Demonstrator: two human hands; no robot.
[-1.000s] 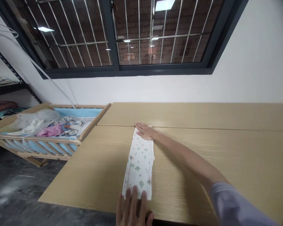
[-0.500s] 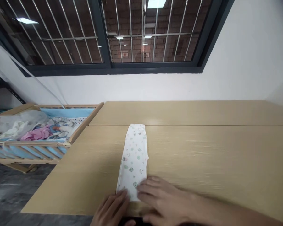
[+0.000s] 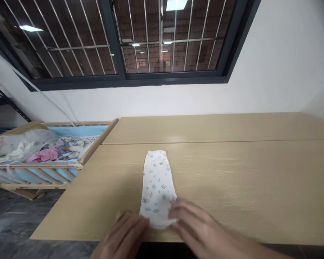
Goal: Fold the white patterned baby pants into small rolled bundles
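Note:
A white baby garment (image 3: 158, 190) with small green and grey prints lies folded in a long strip on the table, narrower at its far end. Its exact kind does not show. At the near left corner, my left hand (image 3: 125, 232) has its fingers closed on the fabric's edge. My right hand (image 3: 196, 223) pinches the near right corner, with the fingers curled over the edge, which is slightly bunched there. Both thumbs are mostly hidden.
The wooden table (image 3: 232, 172) has a seam running across it and a near edge in front of me. To the left stands a wooden crib (image 3: 37, 165) with blue lining, holding a pink cloth (image 3: 44, 154) and other fabrics. Behind are a white wall and a barred window (image 3: 162, 43).
The garment's far end has come closer to me, and its near part has grown wider to the right. My right hand has shifted right and now grips the near right corner.

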